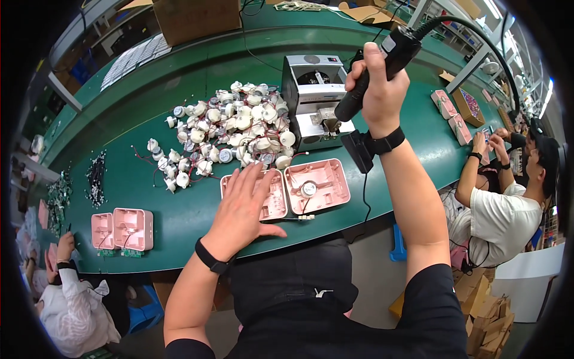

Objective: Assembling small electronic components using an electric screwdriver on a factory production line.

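Note:
My right hand is raised and wrapped round a black electric screwdriver, whose cord leads away to the upper right. The tool's lower end points at the front of a grey and white screw feeder; whether they touch I cannot tell. Below, my left hand lies with fingers spread over the left half of a pink plastic case. Beside it sits the other pink case half, its hollow side up, with a round white and silver part and wires inside.
A heap of white round parts with wires spreads behind my left hand. Two pink case halves with green boards stand at the left, near dark small parts. Co-workers sit at both sides; a cardboard box stands at the back.

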Available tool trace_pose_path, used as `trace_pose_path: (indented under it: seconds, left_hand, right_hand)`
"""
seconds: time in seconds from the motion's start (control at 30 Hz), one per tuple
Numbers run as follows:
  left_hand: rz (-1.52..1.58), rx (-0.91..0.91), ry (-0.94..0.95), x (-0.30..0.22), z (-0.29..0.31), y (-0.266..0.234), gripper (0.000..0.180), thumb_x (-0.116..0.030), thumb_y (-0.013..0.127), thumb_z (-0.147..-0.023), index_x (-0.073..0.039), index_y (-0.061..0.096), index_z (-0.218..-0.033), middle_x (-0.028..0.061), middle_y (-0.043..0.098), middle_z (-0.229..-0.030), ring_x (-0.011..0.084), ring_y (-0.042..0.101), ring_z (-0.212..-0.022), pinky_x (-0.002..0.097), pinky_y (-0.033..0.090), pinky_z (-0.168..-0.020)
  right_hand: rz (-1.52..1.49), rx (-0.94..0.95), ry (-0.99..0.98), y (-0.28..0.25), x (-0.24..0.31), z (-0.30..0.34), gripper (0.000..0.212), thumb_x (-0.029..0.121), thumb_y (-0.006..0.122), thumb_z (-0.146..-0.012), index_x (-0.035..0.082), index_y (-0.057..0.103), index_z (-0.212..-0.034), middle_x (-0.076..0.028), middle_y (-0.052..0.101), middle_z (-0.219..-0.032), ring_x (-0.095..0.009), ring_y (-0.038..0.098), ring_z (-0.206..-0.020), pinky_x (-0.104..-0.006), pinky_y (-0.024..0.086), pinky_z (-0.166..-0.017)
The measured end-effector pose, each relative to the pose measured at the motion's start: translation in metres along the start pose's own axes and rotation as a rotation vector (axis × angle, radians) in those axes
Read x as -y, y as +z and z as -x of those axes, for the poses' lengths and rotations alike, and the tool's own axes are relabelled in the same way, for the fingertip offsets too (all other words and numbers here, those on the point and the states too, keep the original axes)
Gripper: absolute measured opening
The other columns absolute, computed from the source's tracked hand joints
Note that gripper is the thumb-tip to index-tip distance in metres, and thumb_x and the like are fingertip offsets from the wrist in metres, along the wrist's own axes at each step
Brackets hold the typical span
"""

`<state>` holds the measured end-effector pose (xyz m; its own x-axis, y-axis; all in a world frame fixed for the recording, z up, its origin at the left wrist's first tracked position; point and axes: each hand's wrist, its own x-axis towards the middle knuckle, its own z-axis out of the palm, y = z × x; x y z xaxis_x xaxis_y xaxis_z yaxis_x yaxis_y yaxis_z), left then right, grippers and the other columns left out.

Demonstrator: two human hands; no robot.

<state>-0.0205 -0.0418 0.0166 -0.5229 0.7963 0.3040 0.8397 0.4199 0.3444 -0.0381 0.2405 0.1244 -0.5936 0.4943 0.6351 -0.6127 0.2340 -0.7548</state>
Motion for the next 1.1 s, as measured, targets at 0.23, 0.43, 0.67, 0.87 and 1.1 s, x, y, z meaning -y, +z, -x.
trace_pose_path:
  seconds: [0.23,0.43,0.67,0.87,1.1]
  left_hand:
    - [-0.019,-0.007,-0.089,-0.003,0.002,0.016,0.105,-0.044,0.087,-0.058,-0.005,0.039,-0.144,0.019,0.044,-0.138,0.0369,0.041,-0.131,0.051,0.027,-0.115]
    - [-0.017,-0.008,-0.058,-0.009,-0.008,0.023,0.102,-0.046,0.086,-0.059,-0.007,0.042,-0.143,0.0171,0.042,-0.143,0.0356,0.037,-0.136,0.0511,0.026,-0.116]
    - [-0.019,-0.012,0.034,-0.013,-0.01,0.034,0.093,-0.051,0.082,-0.064,-0.01,0.046,-0.14,0.015,0.044,-0.143,0.0322,0.036,-0.138,0.051,0.026,-0.116]
    - [-0.022,-0.02,0.042,-0.011,-0.009,0.036,0.087,-0.05,0.081,-0.065,-0.011,0.05,-0.137,0.0123,0.046,-0.141,0.0317,0.038,-0.136,0.0512,0.027,-0.116]
    - [0.008,-0.045,0.032,-0.011,-0.009,0.036,0.086,-0.049,0.081,-0.064,-0.01,0.051,-0.135,0.0118,0.047,-0.139,0.0321,0.038,-0.135,0.0521,0.027,-0.115]
  right_hand:
    - [-0.028,0.039,0.14,-0.01,0.03,0.04,0.028,0.029,0.061,-0.095,0.002,0.056,-0.094,-0.008,0.056,-0.067,-0.019,0.056,-0.051,-0.0303,0.046,-0.051]
    - [-0.267,0.216,0.135,0.005,0.053,0.105,0.033,0.031,0.058,-0.096,0.005,0.047,-0.111,-0.011,0.055,-0.071,-0.02,0.055,-0.053,-0.0332,0.048,-0.053]
    - [-0.206,0.3,0.142,0.022,0.026,0.124,0.035,0.026,0.063,-0.092,0.004,0.043,-0.112,-0.011,0.055,-0.071,-0.02,0.055,-0.056,-0.0337,0.049,-0.055]
    - [-0.196,0.269,0.188,0.026,0.018,0.125,0.03,0.021,0.062,-0.092,0.004,0.044,-0.11,-0.011,0.055,-0.071,-0.019,0.056,-0.056,-0.0326,0.049,-0.056]
    - [-0.14,0.271,0.213,0.028,0.01,0.126,0.027,0.019,0.062,-0.092,0.004,0.046,-0.106,-0.011,0.055,-0.069,-0.019,0.056,-0.055,-0.0319,0.049,-0.055]
